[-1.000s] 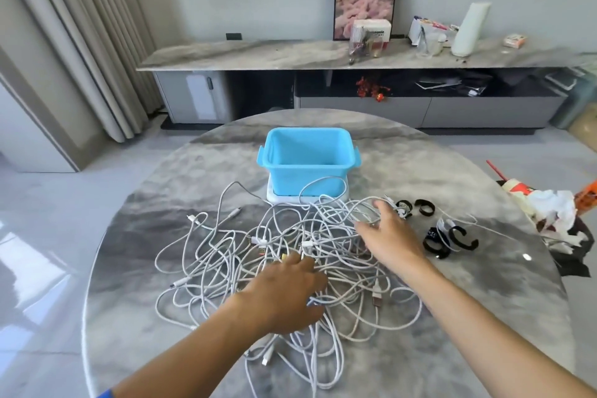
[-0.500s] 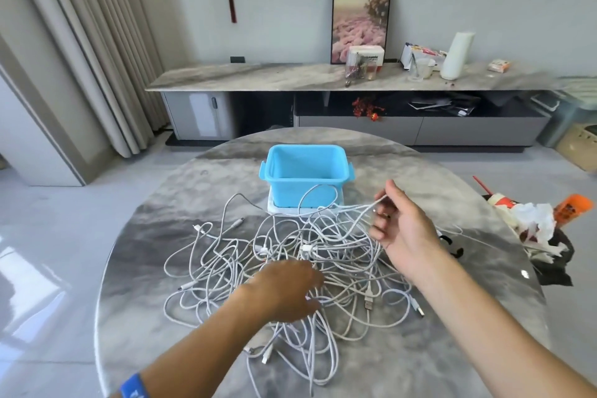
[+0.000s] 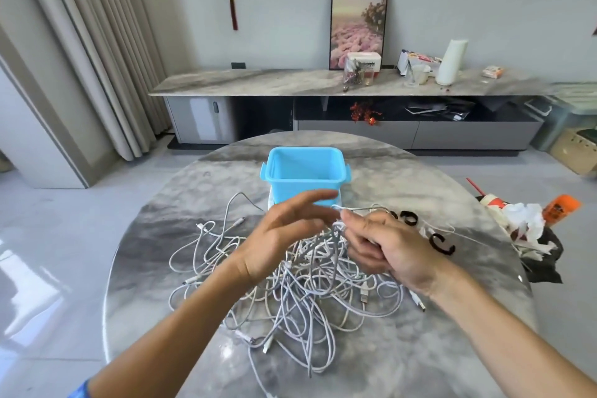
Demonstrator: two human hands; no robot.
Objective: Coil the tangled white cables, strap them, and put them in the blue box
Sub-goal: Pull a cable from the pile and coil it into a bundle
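Note:
A heap of tangled white cables (image 3: 310, 287) lies in the middle of the round marble table (image 3: 161, 252). Behind it stands the open, empty blue box (image 3: 305, 171). My right hand (image 3: 384, 245) is raised above the heap, fingers pinched on a white cable that lifts strands up with it. My left hand (image 3: 281, 233) hovers just left of it with fingers spread, its fingertips near the same cable. Black straps (image 3: 442, 244) curl on the table to the right of my right hand, partly hidden by it.
A rubbish pile with white paper, a black bag and an orange bottle (image 3: 529, 226) sits off the table's right edge. A long marble sideboard (image 3: 290, 82) runs along the far wall. Bare tabletop shows left of and in front of the heap.
My right hand has pulled a cable up and toward the middle. My left hand has left the heap and risen beside it. The view has tilted upward.

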